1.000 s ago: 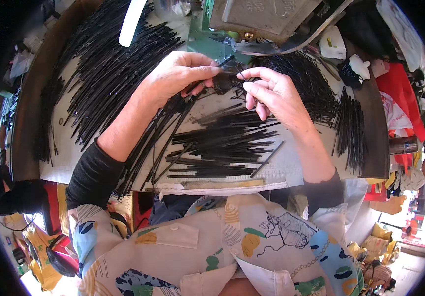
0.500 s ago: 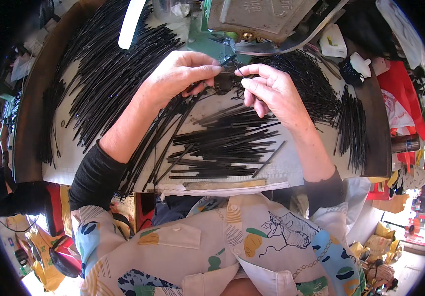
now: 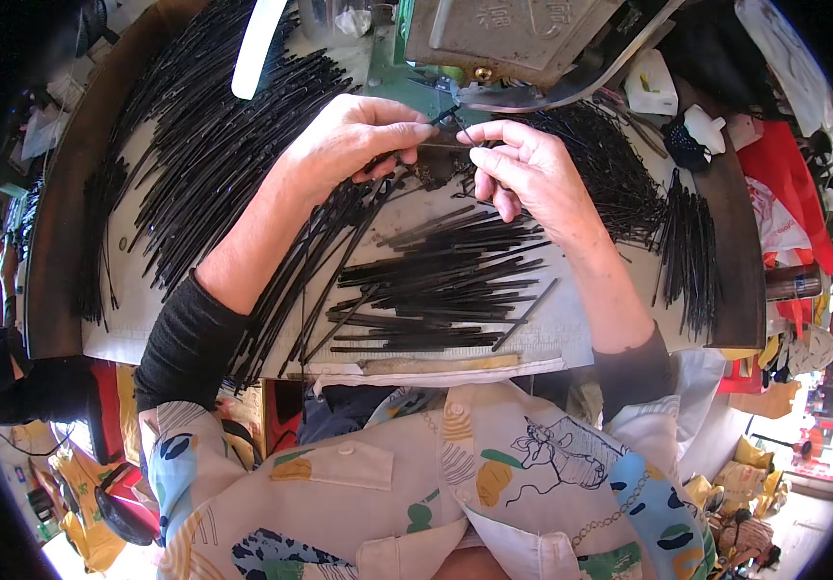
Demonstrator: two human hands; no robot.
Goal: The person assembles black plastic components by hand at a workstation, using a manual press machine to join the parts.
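Head view: both hands meet at the far middle of a workbench, just below a grey metal machine [image 3: 513, 34].
Left hand [image 3: 354, 140]: fingers curled shut, thumb and forefinger pinching one end of a thin black strip [image 3: 450, 121].
Right hand [image 3: 528, 174]: fingertips pinched on the same strip from the other side; remaining fingers bent.
Strip: short, narrow, black, stiff-looking, held just above the bench near the machine's curved metal arm [image 3: 552, 87].
Near pile [image 3: 436, 285]: flat straight black strips, roughly parallel, lying between the forearms.
Left heap [image 3: 209, 145]: long thin black strips fanned across pale cloth.
Right heap [image 3: 610, 169]: finer, tangled black strips.
Bench [image 3: 54, 242]: dark curved wooden edge.
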